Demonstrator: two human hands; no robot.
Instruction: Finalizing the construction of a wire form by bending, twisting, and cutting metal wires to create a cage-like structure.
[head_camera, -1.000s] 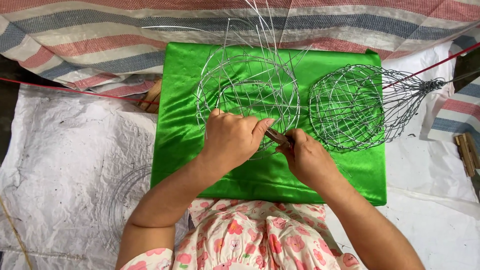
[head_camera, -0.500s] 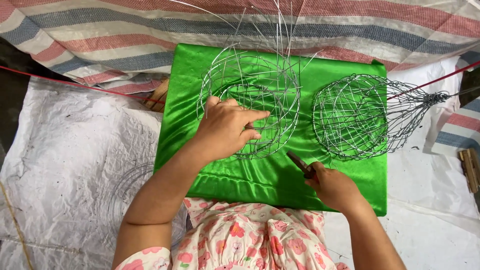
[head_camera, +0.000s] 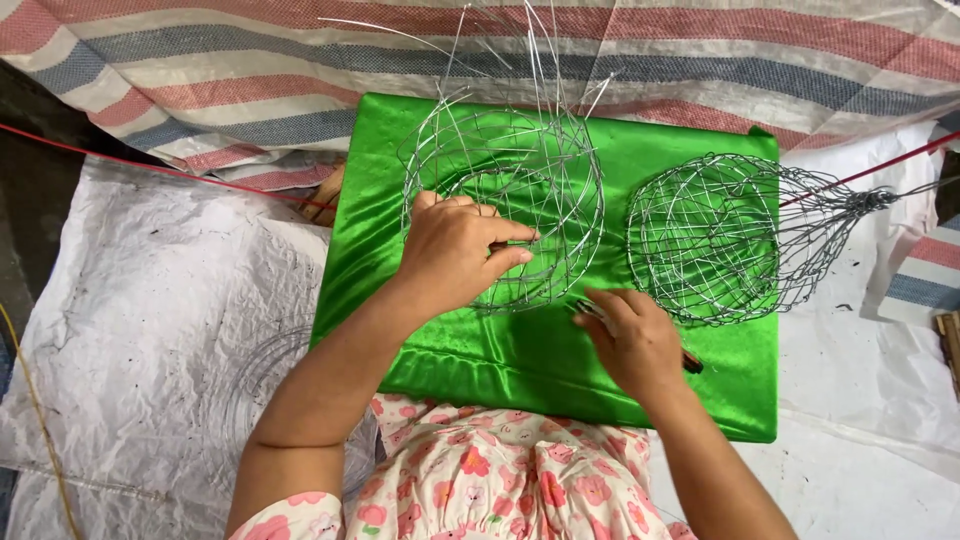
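Wire basket (head_camera: 510, 190), unfinished, on green cloth (head_camera: 660, 140), loose strands toward 12 o'clock. Left hand (head_camera: 455, 250) clamped on rim. Right hand (head_camera: 635, 340) at 4 o'clock, closed around small tool (head_camera: 690, 362). Likely light, springy, sharp-ended; grip woven rim.

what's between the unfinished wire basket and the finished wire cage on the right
Only bare green satin cloth, in the head view, between unfinished wire basket and finished wire cage.
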